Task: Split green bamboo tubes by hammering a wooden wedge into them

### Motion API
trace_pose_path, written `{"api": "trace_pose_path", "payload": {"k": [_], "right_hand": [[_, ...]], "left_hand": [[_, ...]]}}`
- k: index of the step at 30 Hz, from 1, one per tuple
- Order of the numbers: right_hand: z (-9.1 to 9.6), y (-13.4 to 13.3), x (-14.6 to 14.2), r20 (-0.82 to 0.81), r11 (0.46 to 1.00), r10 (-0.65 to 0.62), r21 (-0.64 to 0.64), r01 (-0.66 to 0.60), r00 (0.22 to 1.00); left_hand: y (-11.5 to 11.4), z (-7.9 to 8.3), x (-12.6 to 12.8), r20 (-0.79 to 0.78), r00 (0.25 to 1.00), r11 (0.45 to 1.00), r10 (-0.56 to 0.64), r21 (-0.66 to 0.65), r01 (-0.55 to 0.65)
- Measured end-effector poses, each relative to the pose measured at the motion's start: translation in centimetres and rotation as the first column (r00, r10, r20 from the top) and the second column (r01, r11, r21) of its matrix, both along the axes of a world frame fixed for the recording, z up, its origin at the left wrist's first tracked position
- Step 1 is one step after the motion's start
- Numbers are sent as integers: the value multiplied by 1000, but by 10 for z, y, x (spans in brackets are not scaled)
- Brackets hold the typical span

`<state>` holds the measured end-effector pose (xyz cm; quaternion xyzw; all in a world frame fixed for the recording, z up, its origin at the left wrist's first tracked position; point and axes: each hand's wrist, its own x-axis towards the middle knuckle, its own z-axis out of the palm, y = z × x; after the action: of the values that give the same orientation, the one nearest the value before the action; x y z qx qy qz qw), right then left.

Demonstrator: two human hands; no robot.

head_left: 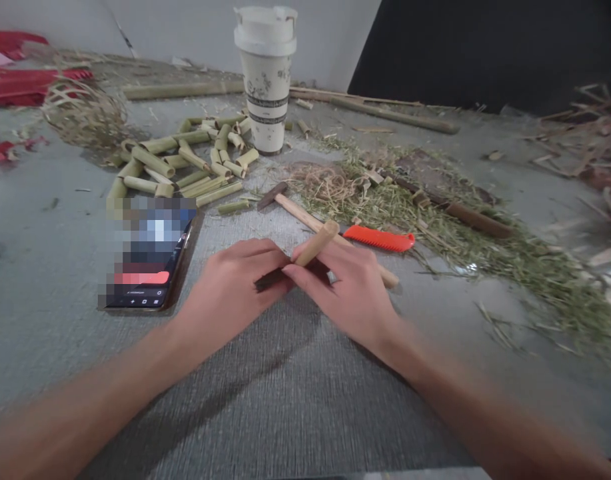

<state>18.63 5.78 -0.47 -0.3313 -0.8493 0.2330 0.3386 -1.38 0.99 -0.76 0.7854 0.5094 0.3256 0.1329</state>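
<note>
Held just above the grey surface (295,400): pale stick (318,243), gripped in closed fingers of right hand (348,290), tilted up and away; dark strip (269,279) pinched by left hand (232,290) at its lower end; hammer (290,203) just behind

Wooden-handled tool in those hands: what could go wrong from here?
1. The left hand pinches the dark end of the wooden-handled tool that the right hand grips; if that end is sharp, a slip could cut fingers.
2. The phone lies close beside the left hand and could get knocked or scratched.
</note>
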Motion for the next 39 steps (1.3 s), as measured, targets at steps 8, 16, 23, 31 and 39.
{"api": "trace_pose_path", "payload": {"k": [8, 16, 23, 31, 39], "right_hand": [[1, 1, -1, 0, 999, -25, -30, 25, 1000], [5, 0, -1, -7, 997, -44, -61, 43, 999], [6, 0, -2, -6, 997, -40, -67, 39, 999], [2, -1, -2, 20, 998, -49, -37, 50, 999], [0, -1, -1, 21, 999, -35, -9, 35, 999]], "left_hand": [[4, -1, -2, -64, 998, 1000, -5, -6, 5], [6, -3, -1, -65, 998, 1000, -15, -21, 14], [5, -1, -1, -61, 998, 999, -9, -54, 6], [5, -2, 0, -31, 1000, 1000, -2, -23, 1], [4, -5, -2, -9, 1000, 999, -15, -34, 15]]}}
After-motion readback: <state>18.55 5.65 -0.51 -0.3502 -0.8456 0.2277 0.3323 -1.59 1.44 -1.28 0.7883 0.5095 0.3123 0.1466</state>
